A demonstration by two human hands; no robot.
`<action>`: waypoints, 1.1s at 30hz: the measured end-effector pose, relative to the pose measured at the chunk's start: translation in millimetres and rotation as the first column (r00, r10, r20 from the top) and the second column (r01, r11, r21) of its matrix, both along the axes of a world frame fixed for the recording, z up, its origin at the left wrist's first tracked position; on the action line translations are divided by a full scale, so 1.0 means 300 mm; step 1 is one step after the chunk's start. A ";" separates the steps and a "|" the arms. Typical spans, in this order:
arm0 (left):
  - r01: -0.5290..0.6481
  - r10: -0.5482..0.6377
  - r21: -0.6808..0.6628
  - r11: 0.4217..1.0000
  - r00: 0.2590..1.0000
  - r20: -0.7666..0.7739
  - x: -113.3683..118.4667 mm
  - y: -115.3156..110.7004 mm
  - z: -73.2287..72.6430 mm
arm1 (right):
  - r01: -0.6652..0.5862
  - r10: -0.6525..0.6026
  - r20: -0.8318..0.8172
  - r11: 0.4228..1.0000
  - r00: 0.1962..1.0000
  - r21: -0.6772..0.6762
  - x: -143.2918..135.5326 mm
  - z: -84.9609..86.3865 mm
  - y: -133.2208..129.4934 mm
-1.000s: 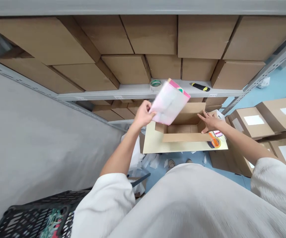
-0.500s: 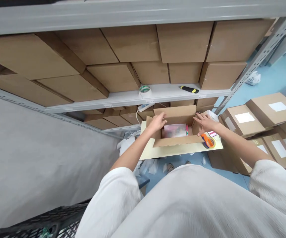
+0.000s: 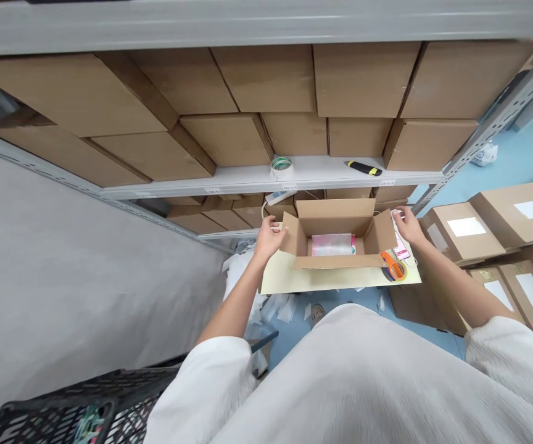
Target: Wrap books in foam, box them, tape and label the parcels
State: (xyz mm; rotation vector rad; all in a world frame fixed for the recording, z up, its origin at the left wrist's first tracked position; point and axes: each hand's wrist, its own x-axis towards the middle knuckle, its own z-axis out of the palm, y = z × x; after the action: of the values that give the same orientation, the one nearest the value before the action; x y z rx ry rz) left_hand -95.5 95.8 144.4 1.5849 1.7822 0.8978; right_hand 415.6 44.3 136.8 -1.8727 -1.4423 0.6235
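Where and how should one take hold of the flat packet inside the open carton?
The packet is probably best gripped by its pink-and-green right end, from above: it lies flat, the walls of the open carton block a sideways approach, and a gap beside that end seems to leave finger room.

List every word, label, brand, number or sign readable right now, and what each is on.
No text can be read with certainty.
Shelf-edge tags: small dark characters, too blurred to quote.
White labels on the cartons at right: no legible writing.
Packet inside the open box: any print is too small.
Pink-and-white item near the right hand: too small to read.
Plastic bag at far right: blurred marks, unreadable.
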 end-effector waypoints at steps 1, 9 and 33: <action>0.011 -0.007 -0.045 0.999 0.997 0.082 -0.003 -0.008 -0.012 | 0.003 -0.008 -0.106 0.998 0.994 -0.056 -0.006 -0.008 0.001; 0.544 -0.491 -0.206 0.814 0.832 0.258 -0.015 -0.086 -0.030 | -0.256 0.185 -0.350 0.952 0.919 -0.170 -0.104 -0.026 -0.013; 0.158 -0.157 0.000 0.987 0.982 -0.104 0.188 -0.019 -0.139 | -0.226 0.122 -0.322 0.923 0.939 -0.310 -0.125 0.032 0.077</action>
State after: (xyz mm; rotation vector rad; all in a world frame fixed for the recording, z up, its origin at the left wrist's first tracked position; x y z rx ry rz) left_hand -39.1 90.2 102.6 1.7790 1.6958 0.7618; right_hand 378.2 67.3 146.5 -1.8119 -1.3742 1.2612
